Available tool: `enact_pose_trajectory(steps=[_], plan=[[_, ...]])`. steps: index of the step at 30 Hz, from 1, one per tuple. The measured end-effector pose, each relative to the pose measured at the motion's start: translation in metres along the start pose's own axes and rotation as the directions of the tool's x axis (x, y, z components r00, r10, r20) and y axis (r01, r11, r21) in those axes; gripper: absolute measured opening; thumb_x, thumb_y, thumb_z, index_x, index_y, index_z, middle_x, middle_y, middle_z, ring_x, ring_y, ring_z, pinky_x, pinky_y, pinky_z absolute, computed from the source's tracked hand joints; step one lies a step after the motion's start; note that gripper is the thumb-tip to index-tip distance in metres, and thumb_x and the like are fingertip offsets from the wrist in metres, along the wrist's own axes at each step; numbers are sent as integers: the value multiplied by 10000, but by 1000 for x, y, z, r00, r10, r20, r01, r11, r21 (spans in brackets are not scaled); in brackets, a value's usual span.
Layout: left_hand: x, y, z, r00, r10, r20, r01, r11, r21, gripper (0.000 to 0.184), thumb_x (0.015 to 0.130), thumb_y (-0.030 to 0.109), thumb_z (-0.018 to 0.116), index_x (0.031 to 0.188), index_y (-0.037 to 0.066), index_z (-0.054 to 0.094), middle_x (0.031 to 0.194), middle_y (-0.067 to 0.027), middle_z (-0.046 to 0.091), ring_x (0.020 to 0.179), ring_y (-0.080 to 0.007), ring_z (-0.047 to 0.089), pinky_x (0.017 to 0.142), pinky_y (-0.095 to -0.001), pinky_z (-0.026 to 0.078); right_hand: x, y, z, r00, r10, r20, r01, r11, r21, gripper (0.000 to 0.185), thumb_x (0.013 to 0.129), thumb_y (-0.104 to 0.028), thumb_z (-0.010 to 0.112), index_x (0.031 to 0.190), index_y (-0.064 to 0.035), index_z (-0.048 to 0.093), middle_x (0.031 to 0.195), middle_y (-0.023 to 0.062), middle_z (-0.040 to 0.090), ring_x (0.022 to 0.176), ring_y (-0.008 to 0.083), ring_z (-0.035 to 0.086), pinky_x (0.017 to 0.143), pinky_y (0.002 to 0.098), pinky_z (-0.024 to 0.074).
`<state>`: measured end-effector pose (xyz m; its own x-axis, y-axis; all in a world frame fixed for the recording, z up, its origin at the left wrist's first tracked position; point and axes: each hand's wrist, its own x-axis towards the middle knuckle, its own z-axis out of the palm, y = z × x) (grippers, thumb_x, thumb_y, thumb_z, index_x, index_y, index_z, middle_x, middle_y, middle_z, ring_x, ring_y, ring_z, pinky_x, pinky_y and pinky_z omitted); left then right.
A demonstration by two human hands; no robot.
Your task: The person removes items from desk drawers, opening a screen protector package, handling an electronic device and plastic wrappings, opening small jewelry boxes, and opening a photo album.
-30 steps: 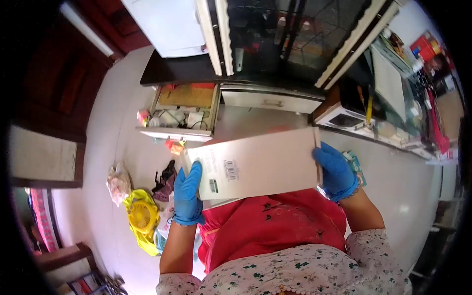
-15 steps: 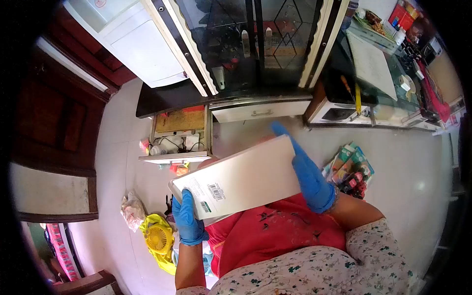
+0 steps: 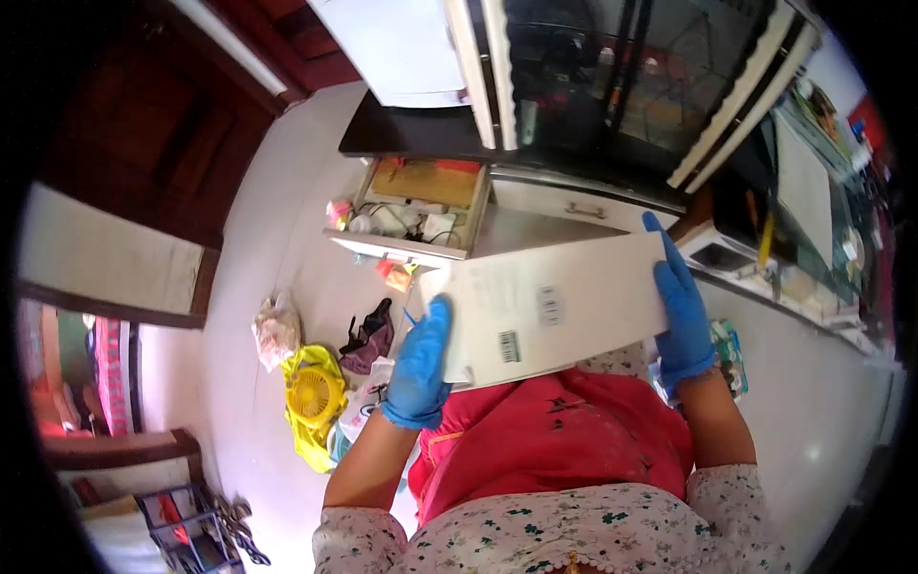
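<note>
A flat white box (image 3: 593,301) with printed labels and barcodes is held up in front of a red cloth (image 3: 564,435) on the lap. My left hand (image 3: 421,368), in a blue glove, grips the box at its left end, thumb on the face. At the right end, my right hand (image 3: 684,316), also blue-gloved, holds the box edge between the thumb and the fingers, which are mostly behind it. The underside of the box is hidden.
Beyond the box an open drawer (image 3: 411,215) holds cables and small items. On the floor at left lie a yellow fan (image 3: 314,394), a dark cloth (image 3: 371,344) and plastic bags (image 3: 276,332). Colourful packets (image 3: 730,359) lie at right. A cabinet (image 3: 612,86) stands ahead.
The view has shifted, and the box now lies more level than half a second ago. My right hand has gone from lying along the box's right end to gripping it.
</note>
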<state>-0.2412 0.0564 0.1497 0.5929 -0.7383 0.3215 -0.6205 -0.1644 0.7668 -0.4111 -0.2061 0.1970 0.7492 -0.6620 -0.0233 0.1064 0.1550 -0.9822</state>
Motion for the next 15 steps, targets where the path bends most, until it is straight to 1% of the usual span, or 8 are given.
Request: enact_pose_trajectory(steps=[1, 2, 3, 7, 8, 9, 11, 15], plan=[[11, 15, -1, 1000, -16, -23, 16, 1000, 7, 493, 904, 164, 513, 1327, -20, 340, 1240, -181, 498, 1091, -280, 530, 931, -367, 424, 3, 3, 0, 999, 41, -10, -40, 997, 69, 517, 917, -196, 422, 1380, -10, 285, 1412, 93, 318, 1268, 180, 333, 1046, 273, 248], [24, 36, 1, 911, -392, 130, 391, 720, -574, 439, 931, 198, 463, 1303, -19, 375, 1237, -141, 502, 1095, -224, 522, 932, -330, 418, 5, 8, -3, 999, 47, 15, -48, 997, 64, 517, 917, -196, 422, 1380, -10, 285, 1412, 93, 318, 1268, 180, 333, 1046, 273, 248], [32, 49, 4, 718, -529, 451, 552, 39, -833, 407, 958, 232, 413, 1279, -18, 411, 1233, -102, 506, 1099, -169, 515, 933, -293, 413, 7, 16, -7, 996, 76, 53, -84, 982, 168, 508, 919, -191, 421, 1381, -22, 291, 1404, 78, 332, 1253, 172, 348, 1040, 276, 260], [39, 52, 22, 782, -435, 445, 476, -43, -879, 487, 924, 240, 494, 1323, -3, 356, 1281, -94, 461, 1127, -179, 490, 967, -292, 385, 8, 46, -18, 978, 176, 110, -202, 933, 300, 518, 919, -226, 431, 1373, -13, 300, 1416, 85, 319, 1273, 185, 332, 1054, 295, 247], [44, 52, 25, 785, -440, 435, 464, -45, -885, 487, 924, 240, 494, 1323, -3, 356, 1281, -94, 461, 1127, -179, 490, 967, -292, 385, 8, 51, -21, 970, 218, 104, -241, 912, 333, 517, 919, -228, 433, 1370, -12, 304, 1414, 90, 322, 1271, 182, 332, 1053, 294, 248], [48, 52, 28, 879, -458, 137, 354, 431, -830, 512, 906, 212, 524, 1330, -7, 340, 1282, -102, 460, 1136, -187, 482, 976, -294, 377, 9, 54, -23, 976, 216, 41, -217, 921, 323, 515, 914, -230, 441, 1362, -8, 317, 1386, 107, 358, 1252, 191, 361, 1046, 300, 265], [52, 39, 28, 925, -26, -379, -5, 997, -79, 565, 783, -6, 597, 1305, 21, 381, 1158, -113, 544, 1001, -208, 557, 834, -321, 454, 8, 51, -24, 974, 225, 40, -226, 927, 301, 518, 911, -233, 447, 1360, -7, 321, 1369, 112, 377, 1241, 196, 376, 1041, 305, 275], [46, 38, 12, 945, 325, 38, -327, 943, 57, 432, 613, -34, 614, 1043, -5, 584, 905, -143, 577, 852, -308, 566, 737, -369, 445, 4, 45, -25, 974, 228, -20, -214, 941, 263, 528, 901, -246, 464, 1352, -3, 333, 1335, 117, 414, 1219, 211, 404, 1031, 321, 297]])
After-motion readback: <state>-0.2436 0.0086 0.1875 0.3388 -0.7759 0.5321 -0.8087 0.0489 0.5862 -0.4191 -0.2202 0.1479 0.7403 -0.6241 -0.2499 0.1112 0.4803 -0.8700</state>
